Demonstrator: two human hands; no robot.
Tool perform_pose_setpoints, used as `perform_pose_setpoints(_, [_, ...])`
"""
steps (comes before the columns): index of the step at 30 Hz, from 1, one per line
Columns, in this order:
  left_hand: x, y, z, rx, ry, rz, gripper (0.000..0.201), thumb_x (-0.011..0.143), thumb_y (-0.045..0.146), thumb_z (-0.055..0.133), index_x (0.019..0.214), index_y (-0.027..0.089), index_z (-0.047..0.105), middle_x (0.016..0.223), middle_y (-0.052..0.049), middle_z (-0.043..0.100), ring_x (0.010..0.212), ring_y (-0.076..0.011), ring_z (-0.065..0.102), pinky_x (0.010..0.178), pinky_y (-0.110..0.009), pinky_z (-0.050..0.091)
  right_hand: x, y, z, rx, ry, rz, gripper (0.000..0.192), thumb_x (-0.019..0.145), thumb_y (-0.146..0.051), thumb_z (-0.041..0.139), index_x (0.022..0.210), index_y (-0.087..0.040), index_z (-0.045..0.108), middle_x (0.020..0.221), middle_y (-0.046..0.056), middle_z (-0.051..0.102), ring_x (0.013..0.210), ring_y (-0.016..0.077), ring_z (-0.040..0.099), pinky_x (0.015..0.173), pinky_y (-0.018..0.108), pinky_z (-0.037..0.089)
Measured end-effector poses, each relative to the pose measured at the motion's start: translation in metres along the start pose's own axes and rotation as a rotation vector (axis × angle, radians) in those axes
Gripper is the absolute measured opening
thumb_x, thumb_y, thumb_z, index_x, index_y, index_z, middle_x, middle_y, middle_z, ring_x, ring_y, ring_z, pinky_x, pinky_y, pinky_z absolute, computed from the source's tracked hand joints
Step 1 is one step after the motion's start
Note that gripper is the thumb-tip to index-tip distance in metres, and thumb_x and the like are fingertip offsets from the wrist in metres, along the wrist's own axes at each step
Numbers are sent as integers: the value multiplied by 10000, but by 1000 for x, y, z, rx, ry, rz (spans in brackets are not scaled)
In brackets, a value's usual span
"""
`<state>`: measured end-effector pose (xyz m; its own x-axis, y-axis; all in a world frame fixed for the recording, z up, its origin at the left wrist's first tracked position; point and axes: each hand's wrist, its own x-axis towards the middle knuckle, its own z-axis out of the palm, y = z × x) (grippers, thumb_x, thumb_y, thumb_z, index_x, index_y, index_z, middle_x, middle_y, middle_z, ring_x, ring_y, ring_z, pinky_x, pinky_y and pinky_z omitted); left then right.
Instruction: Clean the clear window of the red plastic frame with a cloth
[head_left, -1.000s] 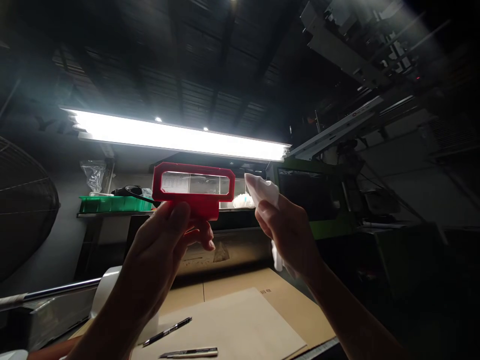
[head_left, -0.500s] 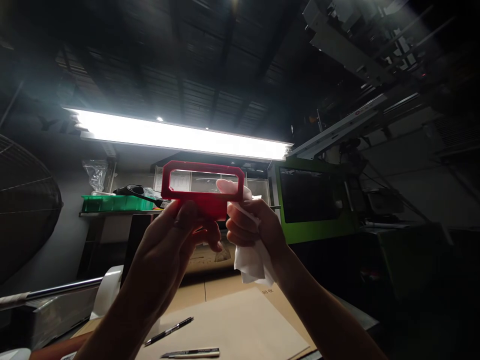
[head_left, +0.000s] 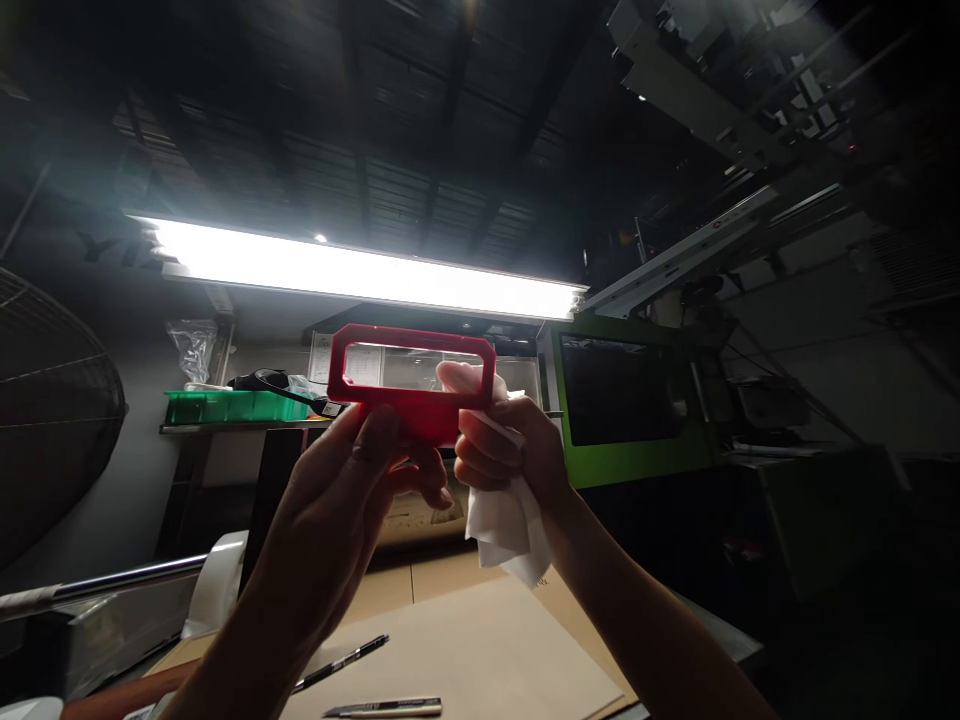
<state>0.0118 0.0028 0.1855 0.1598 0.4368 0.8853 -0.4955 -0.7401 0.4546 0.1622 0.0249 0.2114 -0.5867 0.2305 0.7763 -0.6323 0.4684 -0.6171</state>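
A red plastic frame [head_left: 412, 398] with a long window in its upper part is held up in front of the lamp. My left hand [head_left: 360, 470] grips its lower left part, thumb on the near face, with some fingers curled below. At the frame's right end is my right hand [head_left: 514, 440], closed around a white cloth [head_left: 499, 525] that hangs below the fist. The right thumb, covered by the cloth, shows through the window near the right edge. Whether the right fingers also pinch the frame is hard to see.
A pen [head_left: 345, 660] and a utility knife [head_left: 386, 708] lie on the cardboard [head_left: 480, 640] below. Overhead is a bright tube lamp [head_left: 360, 270]. A green bin [head_left: 225, 405] sits on the back shelf; a green machine [head_left: 637, 400] stands right, a large fan [head_left: 52, 410] left.
The red frame and both hands have shifted slightly right and down. The cloth's hanging end has swung a little. Both grips look the same.
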Motion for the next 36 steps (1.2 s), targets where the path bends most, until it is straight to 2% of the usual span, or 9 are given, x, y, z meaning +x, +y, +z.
perform_pose_setpoints(5, [0,0,1,15,8,-10,195,872,306,526,778,213,669,593,4,622,532,-104,554,517,-164,467,-1,4,0,15,107,-79,166,730,-212,433,648,-163,568,400,-95,266,325,46,132,297,162,151])
perform_pose_setpoints(8, [1,-2,-1,-1,-2,0,197,873,302,522,783,207,668,588,3,620,519,-105,553,509,-166,470,-1,5,-1,2,176,-91,204,710,-218,448,511,-175,461,386,-93,248,320,40,131,294,164,146])
perform_pose_setpoints(11, [1,-4,-4,-9,11,-15,190,873,293,526,777,203,663,592,4,624,529,-100,561,513,-152,470,0,6,-3,-53,178,-41,131,700,-232,458,639,-174,558,374,-99,294,318,48,134,291,172,138])
perform_pose_setpoints(14, [1,-5,-5,-8,12,-14,176,872,292,531,793,202,660,598,6,626,534,-93,561,510,-140,464,1,6,-4,-80,118,-1,255,707,-237,468,892,-167,629,374,-105,332,323,54,147,298,175,140])
perform_pose_setpoints(17, [0,-6,-6,-4,5,-13,182,876,292,523,793,199,655,598,6,619,536,-99,560,516,-159,469,3,6,-5,-86,76,-5,345,717,-233,465,1012,-157,628,366,-109,324,323,55,150,303,178,140])
perform_pose_setpoints(22, [0,-7,-6,-38,-28,-24,180,876,293,518,811,198,657,614,0,632,539,-115,567,519,-186,483,2,7,-7,-87,110,2,370,693,-242,449,1020,-175,609,346,-118,306,316,61,123,294,176,137])
perform_pose_setpoints(26, [0,-9,-8,-39,-33,-26,187,878,298,522,790,202,656,610,8,633,541,-104,570,520,-163,474,0,10,-10,-83,189,-68,124,696,-257,447,694,-184,547,366,-107,269,320,52,129,294,169,148])
perform_pose_setpoints(29, [-1,-9,-9,-20,-35,-24,191,881,307,513,809,204,656,609,10,632,542,-104,567,521,-164,475,-2,12,-12,-95,244,-87,144,698,-252,449,570,-187,460,375,-103,253,326,47,123,298,170,146])
perform_pose_setpoints(36, [0,-10,-10,0,-37,-24,201,890,304,498,828,205,662,622,14,629,545,-97,564,531,-161,477,1,9,-11,-120,123,13,219,704,-249,456,821,-145,610,375,-99,312,336,53,149,316,187,134])
